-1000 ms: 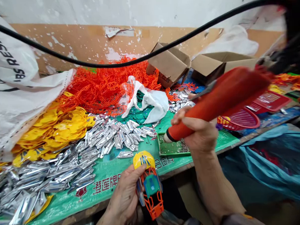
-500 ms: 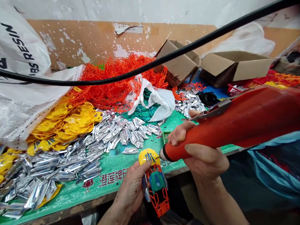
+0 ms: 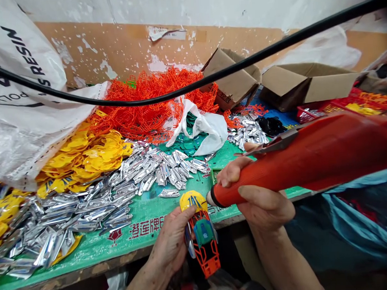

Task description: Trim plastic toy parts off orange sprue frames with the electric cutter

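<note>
My left hand (image 3: 171,243) grips a small toy car (image 3: 199,233) at the table's near edge; the car has a yellow nose, a teal middle and an orange frame. My right hand (image 3: 259,197) is wrapped around a big red electric screwdriver (image 3: 308,158), whose tip touches the car's yellow nose. Its black cable (image 3: 179,92) arcs across the whole view above the table.
On the green table cover (image 3: 127,244) lie heaps of silver parts (image 3: 97,203), yellow parts (image 3: 82,155) and orange frames (image 3: 150,104), plus a white bag (image 3: 202,127) over teal parts. A large white sack (image 3: 24,108) is at left. Cardboard boxes (image 3: 302,84) stand at the back right.
The screwdriver tip has come down from a green screw tray onto the toy car's yellow nose. The car has tilted slightly in my left hand.
</note>
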`<state>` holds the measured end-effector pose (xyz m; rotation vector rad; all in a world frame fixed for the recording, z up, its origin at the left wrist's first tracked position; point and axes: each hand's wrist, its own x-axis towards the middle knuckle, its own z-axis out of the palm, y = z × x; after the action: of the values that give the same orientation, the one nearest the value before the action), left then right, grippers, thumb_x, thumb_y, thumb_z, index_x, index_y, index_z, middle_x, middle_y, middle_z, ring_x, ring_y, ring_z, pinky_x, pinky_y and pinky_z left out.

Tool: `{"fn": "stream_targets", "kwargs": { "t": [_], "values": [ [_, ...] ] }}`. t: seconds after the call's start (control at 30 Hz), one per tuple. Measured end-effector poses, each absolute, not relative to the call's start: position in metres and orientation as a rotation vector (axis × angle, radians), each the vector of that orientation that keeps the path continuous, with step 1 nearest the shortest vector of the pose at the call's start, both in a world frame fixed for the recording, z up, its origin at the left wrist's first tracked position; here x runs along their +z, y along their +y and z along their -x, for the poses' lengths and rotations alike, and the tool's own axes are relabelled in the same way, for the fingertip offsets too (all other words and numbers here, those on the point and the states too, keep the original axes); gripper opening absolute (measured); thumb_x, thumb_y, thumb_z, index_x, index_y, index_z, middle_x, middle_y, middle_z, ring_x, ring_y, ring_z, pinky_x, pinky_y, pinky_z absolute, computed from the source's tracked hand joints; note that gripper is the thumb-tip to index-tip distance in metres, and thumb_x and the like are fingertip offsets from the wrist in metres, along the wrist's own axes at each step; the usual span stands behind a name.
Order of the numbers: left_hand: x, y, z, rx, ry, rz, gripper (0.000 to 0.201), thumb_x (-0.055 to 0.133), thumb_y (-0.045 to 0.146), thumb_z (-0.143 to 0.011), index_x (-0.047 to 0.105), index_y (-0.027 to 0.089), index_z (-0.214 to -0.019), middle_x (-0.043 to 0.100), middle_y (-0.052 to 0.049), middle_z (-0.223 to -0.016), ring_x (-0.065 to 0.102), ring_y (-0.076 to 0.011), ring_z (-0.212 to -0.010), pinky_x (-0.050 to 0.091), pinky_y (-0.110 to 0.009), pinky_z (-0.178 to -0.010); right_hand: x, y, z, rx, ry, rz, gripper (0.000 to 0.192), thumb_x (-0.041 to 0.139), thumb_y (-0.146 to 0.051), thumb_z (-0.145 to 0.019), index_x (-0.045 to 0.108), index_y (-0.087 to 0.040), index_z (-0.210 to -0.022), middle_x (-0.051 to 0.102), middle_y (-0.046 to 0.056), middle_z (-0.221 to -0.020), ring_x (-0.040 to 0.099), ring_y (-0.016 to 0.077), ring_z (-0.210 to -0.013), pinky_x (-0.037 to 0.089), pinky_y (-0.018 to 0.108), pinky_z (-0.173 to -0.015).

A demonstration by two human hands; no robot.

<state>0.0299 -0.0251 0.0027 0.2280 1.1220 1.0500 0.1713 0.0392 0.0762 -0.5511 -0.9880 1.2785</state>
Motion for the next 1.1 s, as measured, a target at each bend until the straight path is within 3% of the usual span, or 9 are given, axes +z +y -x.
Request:
{"fn": "stream_targets", "kwargs": {
  "t": [0.3, 0.6, 0.77, 1.1],
  "values": [
    [0.002, -0.025, -0.030, 1.056, 1.165, -0.267, 0.038, 0.082, 0.038, -0.068, 0.070, 0.010, -0.092, 0.066, -0.002, -0.068, 0.053, -0.0081, -0.048, 0.041, -0.018, -0.042, 0.072, 0.040, -0.173, 1.306, -1.021, 0.573, 0.039, 0.072, -0.013, -0.061, 0.062, -0.029, -0.096, 0.062, -0.005, -0.070, 0.058, 0.0150, -0.062, 0.051, 0.034, -0.065],
    [0.006, -0.025, -0.035, 1.093, 1.173, -0.241, 0.036, 0.084, 0.037, -0.063, 0.068, 0.011, -0.083, 0.065, -0.001, -0.062, 0.053, -0.0095, -0.046, 0.044, -0.021, -0.043, 0.065, 0.039, -0.177, 1.302, -1.078, 0.592, 0.036, 0.065, -0.010, -0.061, 0.062, -0.030, -0.091, 0.060, -0.006, -0.071, 0.059, 0.0153, -0.065, 0.053, 0.035, -0.070],
    [0.001, -0.028, -0.034, 1.089, 1.210, -0.292, 0.034, 0.080, 0.039, -0.068, 0.069, 0.011, -0.083, 0.066, -0.002, -0.061, 0.052, -0.0100, -0.045, 0.044, -0.022, -0.044, 0.063, 0.039, -0.177, 1.227, -1.201, 0.697, 0.021, 0.068, -0.020, -0.059, 0.061, -0.027, -0.078, 0.058, -0.004, -0.067, 0.057, 0.0167, -0.061, 0.052, 0.037, -0.068],
    [0.002, -0.030, -0.033, 1.064, 1.205, -0.308, 0.035, 0.081, 0.041, -0.068, 0.069, 0.011, -0.082, 0.063, -0.001, -0.060, 0.049, -0.0083, -0.045, 0.042, -0.020, -0.043, 0.061, 0.034, -0.174, 1.261, -1.150, 0.627, 0.032, 0.071, -0.022, -0.060, 0.060, -0.028, -0.090, 0.059, -0.005, -0.066, 0.057, 0.0167, -0.060, 0.051, 0.037, -0.066]
  ]
}}
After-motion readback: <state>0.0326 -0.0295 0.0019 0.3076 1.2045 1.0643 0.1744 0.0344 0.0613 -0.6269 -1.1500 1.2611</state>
